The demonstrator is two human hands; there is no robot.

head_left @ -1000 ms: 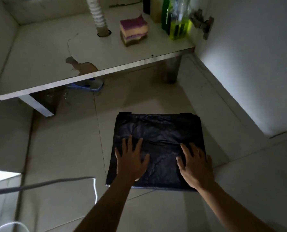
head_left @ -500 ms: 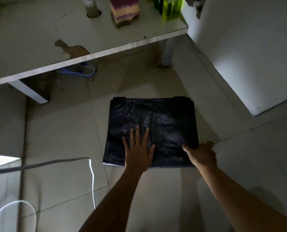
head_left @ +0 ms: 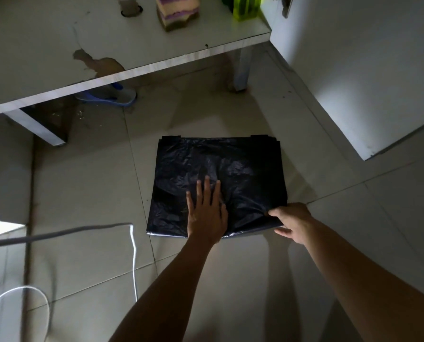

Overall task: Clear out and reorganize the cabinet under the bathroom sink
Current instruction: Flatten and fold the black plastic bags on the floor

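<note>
The dim bathroom had a pale tiled floor [head_left: 82,193], and on it, in front of the open cabinet, lay a flat, square-folded stack of black plastic bags [head_left: 218,164], well apart from the cabinet's white base board [head_left: 33,45]. The left hand [head_left: 207,213] lay flat on the near half of the stack with its fingers spread, apparently to pin the slippery plastic down so it would not slide on the tile. The right hand [head_left: 292,222] pinched the near right corner, thumb on top and fingers underneath, and the plastic puckered toward that pinch; this looked like the start of a fold or a lift, most likely to make the stack compact enough to store. On the board stood a layered purple and yellow sponge block [head_left: 177,11] and a translucent green bottle [head_left: 246,7], set toward the back right near the white door [head_left: 366,70], perhaps already sorted there. A brown peeled patch [head_left: 100,62] marked the board's front edge, a blue slipper [head_left: 107,96] sat beneath it, and a white cable [head_left: 133,255] trailed across the floor at left.
</note>
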